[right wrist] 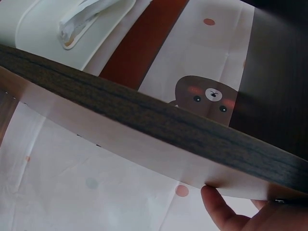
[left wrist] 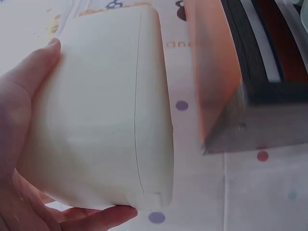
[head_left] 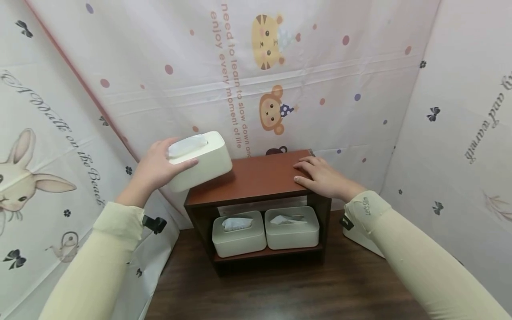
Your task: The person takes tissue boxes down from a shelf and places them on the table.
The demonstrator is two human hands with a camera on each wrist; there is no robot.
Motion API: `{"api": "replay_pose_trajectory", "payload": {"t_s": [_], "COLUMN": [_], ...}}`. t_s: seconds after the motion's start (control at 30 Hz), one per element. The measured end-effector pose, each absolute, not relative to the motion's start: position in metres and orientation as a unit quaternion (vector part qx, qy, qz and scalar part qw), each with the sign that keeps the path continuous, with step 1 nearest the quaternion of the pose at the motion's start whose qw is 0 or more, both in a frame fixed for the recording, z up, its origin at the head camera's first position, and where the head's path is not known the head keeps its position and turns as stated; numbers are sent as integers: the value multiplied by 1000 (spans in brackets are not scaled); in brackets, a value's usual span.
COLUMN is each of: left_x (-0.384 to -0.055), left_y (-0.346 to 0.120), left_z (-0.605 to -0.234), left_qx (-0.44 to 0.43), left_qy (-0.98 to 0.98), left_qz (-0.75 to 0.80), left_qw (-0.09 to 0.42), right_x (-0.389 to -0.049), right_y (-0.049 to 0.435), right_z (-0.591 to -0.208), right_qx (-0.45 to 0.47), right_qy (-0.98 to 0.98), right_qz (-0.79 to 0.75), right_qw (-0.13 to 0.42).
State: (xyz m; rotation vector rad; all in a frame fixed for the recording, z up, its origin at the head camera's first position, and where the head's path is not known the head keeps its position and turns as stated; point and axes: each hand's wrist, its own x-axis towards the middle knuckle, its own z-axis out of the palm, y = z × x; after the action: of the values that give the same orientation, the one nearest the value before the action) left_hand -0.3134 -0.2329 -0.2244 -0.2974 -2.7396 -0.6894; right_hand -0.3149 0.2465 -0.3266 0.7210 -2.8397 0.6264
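Cream tissue box (head_left: 208,163), round-cornered, aslant (white tissue (head_left: 188,146) across its top)

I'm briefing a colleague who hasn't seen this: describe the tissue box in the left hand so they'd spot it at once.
Find the dark shelf unit with the red-brown top. By that top's left end, the person's left hand grips a cream tissue box. Unlike the two boxes inside the unit, it is hand-held and tilted.
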Motion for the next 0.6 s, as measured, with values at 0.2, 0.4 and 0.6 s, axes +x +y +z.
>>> {"api": "replay_pose_trajectory", "payload": {"t_s": [0.2,0.4,0.6], "left_x": [-309,-308,-303], "left_y": [-249,-262,-276], "left_z": [-225,-224,-222], "left_qx": [-92,-92,-88], "left_qy": [-955,-953,-953], "left_qz": [-231,-229,-228], "left_qw": [164,177,178], "right_x": [-316,-318,-317], "right_y": [247,248,248], "right_z": [-330,-330,-329], "right_qx": [245,248,247], "right_qy": [-944,-942,-942], "right_qz": [207,209,212], "right_qw": [78,82,79]}}
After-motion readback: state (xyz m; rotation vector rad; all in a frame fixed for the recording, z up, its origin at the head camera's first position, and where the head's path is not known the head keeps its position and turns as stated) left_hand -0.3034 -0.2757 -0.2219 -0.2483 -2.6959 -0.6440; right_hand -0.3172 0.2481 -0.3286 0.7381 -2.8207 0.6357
